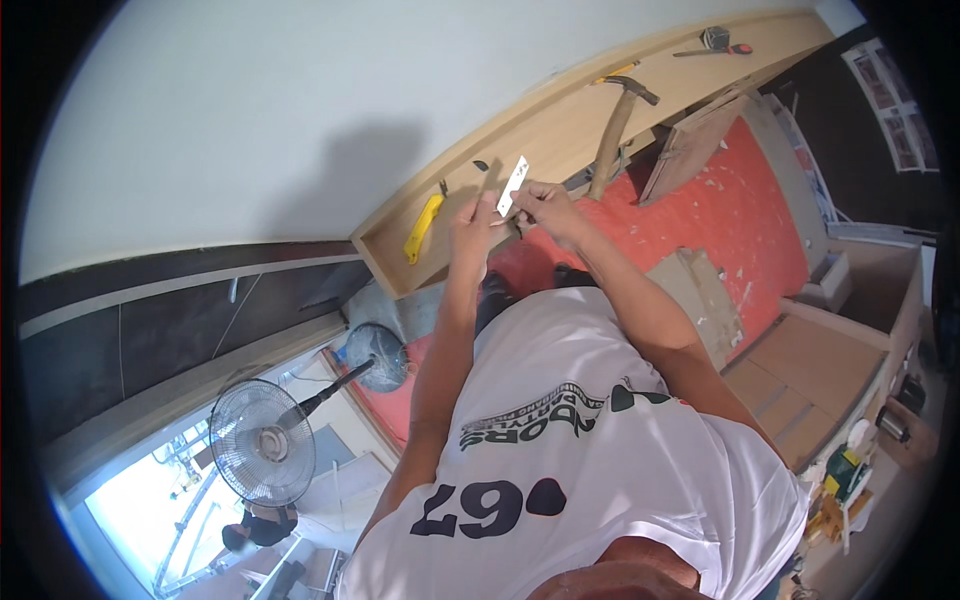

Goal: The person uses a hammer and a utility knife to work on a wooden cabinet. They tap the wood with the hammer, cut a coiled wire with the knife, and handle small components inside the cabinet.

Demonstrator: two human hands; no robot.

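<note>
A thin, flat white strip (514, 181) with small dark marks stands upright between my hands, over the front edge of a long wooden shelf. My right hand (549, 210) pinches its side between thumb and fingers. Around the strip's lower end the fingers of my left hand (473, 228) are closed. What exactly the strip is, I cannot make out. Just left of my left hand, a yellow utility knife (424, 229) lies on the shelf (545, 128). A small dark piece (481, 165) rests on the wood near the wall, beyond my hands.
A hammer (612, 135) lies across the shelf's edge, its handle toward me. Farther right are a screwdriver (738, 49) and a tape measure (715, 38). Red sheeting (770, 215) with scraps covers the floor. A standing fan (262, 442) and another person (262, 527) are at lower left.
</note>
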